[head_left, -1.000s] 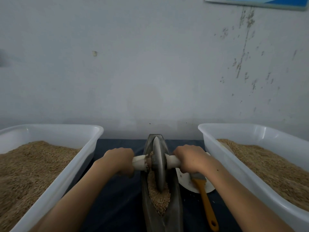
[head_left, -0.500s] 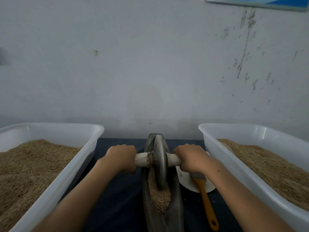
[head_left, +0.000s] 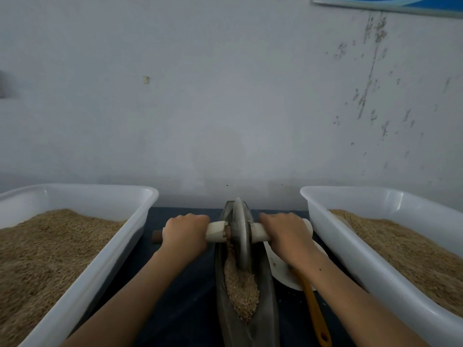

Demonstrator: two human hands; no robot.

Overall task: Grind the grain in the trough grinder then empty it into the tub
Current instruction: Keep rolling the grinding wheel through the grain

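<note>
A grey boat-shaped trough grinder lies lengthwise on the dark table between two tubs. A metal grinding wheel stands upright in its far half, on a white axle handle. My left hand grips the left end of the handle, and my right hand grips the right end. Tan grain fills the trough on the near side of the wheel. A white tub of grain stands on the left and another white tub on the right.
A white plate lies to the right of the trough, under my right wrist. On it rests a tool with an orange handle that points toward me. A pale wall rises right behind the table.
Both hands have pushed the wheel along the trough away from me, toward its far end. More grain now shows behind the wheel.
</note>
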